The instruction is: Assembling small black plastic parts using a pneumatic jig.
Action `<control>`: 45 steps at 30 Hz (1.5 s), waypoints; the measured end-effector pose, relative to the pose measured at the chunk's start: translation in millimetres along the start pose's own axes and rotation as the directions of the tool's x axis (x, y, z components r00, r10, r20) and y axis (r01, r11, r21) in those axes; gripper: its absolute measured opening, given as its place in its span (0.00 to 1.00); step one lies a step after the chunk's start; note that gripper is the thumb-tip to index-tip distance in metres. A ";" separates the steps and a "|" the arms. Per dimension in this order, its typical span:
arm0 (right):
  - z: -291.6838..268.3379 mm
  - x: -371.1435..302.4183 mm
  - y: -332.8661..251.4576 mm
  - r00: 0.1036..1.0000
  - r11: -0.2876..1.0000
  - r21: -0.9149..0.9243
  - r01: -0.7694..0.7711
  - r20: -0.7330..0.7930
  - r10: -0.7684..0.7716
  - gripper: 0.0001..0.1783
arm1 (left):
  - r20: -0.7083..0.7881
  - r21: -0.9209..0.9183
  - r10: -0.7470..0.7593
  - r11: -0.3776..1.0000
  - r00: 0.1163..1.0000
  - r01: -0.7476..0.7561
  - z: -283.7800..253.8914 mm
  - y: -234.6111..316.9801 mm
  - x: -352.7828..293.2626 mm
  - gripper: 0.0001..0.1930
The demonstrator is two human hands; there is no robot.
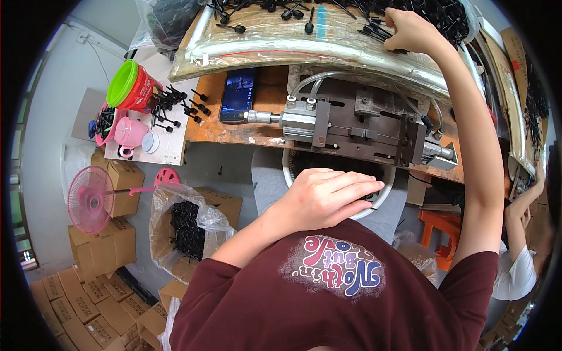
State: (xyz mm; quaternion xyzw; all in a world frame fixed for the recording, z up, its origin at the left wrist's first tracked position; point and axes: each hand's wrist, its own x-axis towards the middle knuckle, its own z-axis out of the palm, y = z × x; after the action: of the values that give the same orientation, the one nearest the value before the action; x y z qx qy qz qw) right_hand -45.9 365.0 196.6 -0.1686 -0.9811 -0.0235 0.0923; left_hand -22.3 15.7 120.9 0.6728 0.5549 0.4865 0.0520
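My right hand (414, 32) reaches to the far right of a plastic-wrapped tray (257, 50), its thumb and fingers apart around several black plastic stems (374, 30). More black stems with rounded heads lie scattered and heaped along that tray. My left hand (331, 196) rests palm down over a white round basin (288, 169) at my lap, fingers stretched out. Dark contents show partly in the basin beneath the hand. Between my hands and the tray, a metal clamping fixture (363, 131) with air cylinders and clear hoses is set on the wooden bench (205, 133).
A phone (237, 96) lies left of the fixture. Further left are a red bucket with green rim (132, 88), a pink mug (130, 132) and loose black stems. Below stand a pink fan (91, 200), a lined box of parts (187, 231) and an orange stool (439, 234). Another person's arm (521, 205) shows at right.
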 end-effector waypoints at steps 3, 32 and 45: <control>0.6 5.0 4.7 0.972 0.997 -0.072 -0.043 0.230 0.058 0.23 | 0.019 0.021 -0.007 1.000 1.000 0.006 0.1 0.1 -3.4 0.17; -12.6 -99.8 -38.5 0.714 0.883 -0.165 0.439 -0.533 -0.455 0.20 | -0.253 -0.609 -0.561 0.726 0.788 0.321 -15.2 -25.5 43.3 0.19; 7.4 -180.9 -98.8 0.671 0.843 -0.243 0.480 -0.517 -0.532 0.14 | -0.085 -0.612 -0.508 0.705 0.857 0.358 -10.0 -9.3 28.7 0.14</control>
State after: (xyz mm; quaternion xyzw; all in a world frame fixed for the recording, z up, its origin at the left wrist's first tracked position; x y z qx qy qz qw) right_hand 87.2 213.4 153.7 0.1209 -0.9140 -0.1395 0.3613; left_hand -38.5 37.4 137.5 0.4080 0.5262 0.6844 0.2971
